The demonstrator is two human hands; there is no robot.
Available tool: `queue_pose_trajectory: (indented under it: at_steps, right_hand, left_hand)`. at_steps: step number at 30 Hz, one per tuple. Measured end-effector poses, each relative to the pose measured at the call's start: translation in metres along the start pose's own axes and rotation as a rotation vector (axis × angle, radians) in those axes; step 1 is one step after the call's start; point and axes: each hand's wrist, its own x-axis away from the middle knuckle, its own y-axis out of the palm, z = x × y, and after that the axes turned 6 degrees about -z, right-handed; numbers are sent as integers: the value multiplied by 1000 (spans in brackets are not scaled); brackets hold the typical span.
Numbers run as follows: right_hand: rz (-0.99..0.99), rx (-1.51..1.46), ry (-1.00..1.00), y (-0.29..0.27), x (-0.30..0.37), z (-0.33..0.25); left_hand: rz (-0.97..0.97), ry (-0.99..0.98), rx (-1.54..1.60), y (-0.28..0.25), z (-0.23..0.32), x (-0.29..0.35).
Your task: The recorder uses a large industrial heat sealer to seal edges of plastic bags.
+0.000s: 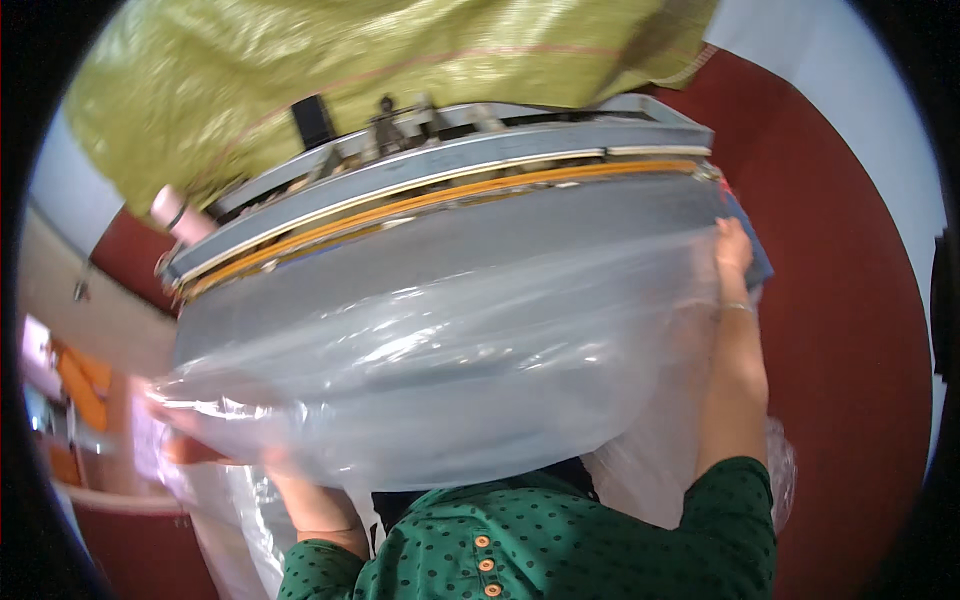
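Note:
A wide clear plastic sheet is stretched between my two hands, over the grey flat top of a long machine. My right hand is closed on the sheet's far right corner, beside the machine's right end. At the left, my left hand is smeared by motion and partly behind the plastic. The sheet gathers there, drawn tight in that hand's grip. Toward me the sheet sags in a shiny fold near my waist.
The machine's grey metal frame runs across the far side, with an orange strip along it. A pink cylinder and a dark flat object sit by the frame. Behind hangs a yellow-green woven sheet. More clear plastic hangs near my legs.

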Motion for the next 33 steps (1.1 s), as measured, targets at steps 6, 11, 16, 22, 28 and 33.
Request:
queue_pose_trajectory:
  at_steps: [6,11,16,22,28,33]
  right_hand:
    - [-18,-19,-64,0,-3,3]
    - [10,21,-78,19,-23,35]
    - [17,81,-60,17,-15,25]
    - [-70,129,-91,20,-16,15]
    - [-22,68,-125,27,-27,35]
    - [-35,86,-124,26,-24,26]
  left_hand:
    - [672,275,-769,58,177,81]
    - [1378,171,-569,51,76,123]
    - [1592,114,-657,8,186,181]
    - [1009,-1032,-3231,-21,311,105]
    - [-36,-709,-2548,-46,175,56]
    - [44,-1347,-2108,-39,129,130]
